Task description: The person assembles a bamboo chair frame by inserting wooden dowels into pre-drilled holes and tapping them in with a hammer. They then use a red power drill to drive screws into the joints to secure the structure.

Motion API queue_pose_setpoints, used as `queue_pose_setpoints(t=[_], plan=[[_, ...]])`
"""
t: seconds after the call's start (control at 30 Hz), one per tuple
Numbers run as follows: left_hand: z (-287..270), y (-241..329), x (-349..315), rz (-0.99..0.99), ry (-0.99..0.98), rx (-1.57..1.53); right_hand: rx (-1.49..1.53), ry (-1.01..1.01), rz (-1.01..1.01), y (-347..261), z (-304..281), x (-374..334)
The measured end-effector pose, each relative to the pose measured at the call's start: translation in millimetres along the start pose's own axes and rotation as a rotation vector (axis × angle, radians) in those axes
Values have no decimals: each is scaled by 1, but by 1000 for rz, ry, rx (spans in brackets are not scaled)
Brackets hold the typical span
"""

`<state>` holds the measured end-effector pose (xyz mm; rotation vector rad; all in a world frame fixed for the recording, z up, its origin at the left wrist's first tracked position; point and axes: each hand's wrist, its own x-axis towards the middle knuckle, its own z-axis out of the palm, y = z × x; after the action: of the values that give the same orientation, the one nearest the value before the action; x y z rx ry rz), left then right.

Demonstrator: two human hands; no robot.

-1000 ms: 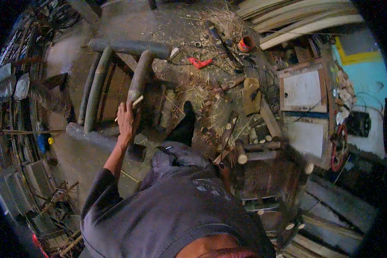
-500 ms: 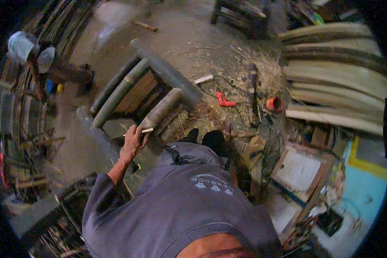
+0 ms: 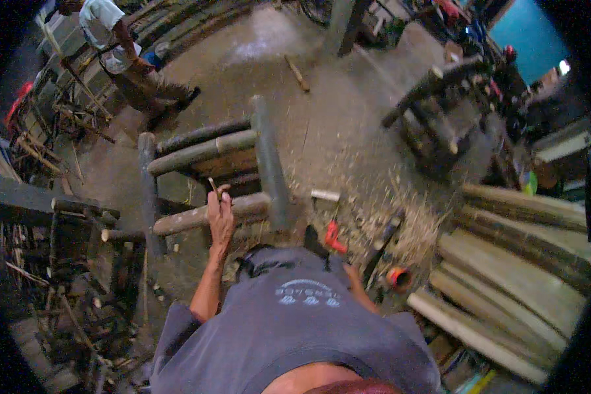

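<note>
Over the log frame [image 3: 268, 164], left hand [image 3: 221, 213] pinched a stick [image 3: 212, 185], swung from crosswise to outward, unreleased; right hand hidden, grip unclear.

Matt wood all around, with a spot of bright plastic

The stick [image 3: 212, 186] between the left fingers [image 3: 226, 205] is pale, matt wood. Directly beneath the fingers, the round front rail [image 3: 185, 220] looks like bare wood, brownish, scuffed and unpolished. Just right of the fingers, the side rail [image 3: 272, 174] is dark grey, dull wood. Farther right, the drill [image 3: 335, 240] has a red casing that looks like smooth plastic, and the shavings [image 3: 414, 217] past it are dry and rough. Far right of the fingers, the slats [image 3: 489, 266] are pale, matt wood. Beyond the fingers, the floor [image 3: 328, 125] is dull, its far patch glossier. Nearer the body than the fingers, the shirt [image 3: 295, 335] is soft, matt grey cloth.
</note>
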<state>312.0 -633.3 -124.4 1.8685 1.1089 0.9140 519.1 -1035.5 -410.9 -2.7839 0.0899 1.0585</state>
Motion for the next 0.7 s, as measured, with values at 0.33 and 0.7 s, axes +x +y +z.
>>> queue_pose_setpoints(t=[0.33,0.7], plan=[[26,56,-25,-179,-95,-178,-105,-88,-371,-58,-74,117],[60,45,96,-170,175,-536,215,-271,-865,-272,-107,91]])
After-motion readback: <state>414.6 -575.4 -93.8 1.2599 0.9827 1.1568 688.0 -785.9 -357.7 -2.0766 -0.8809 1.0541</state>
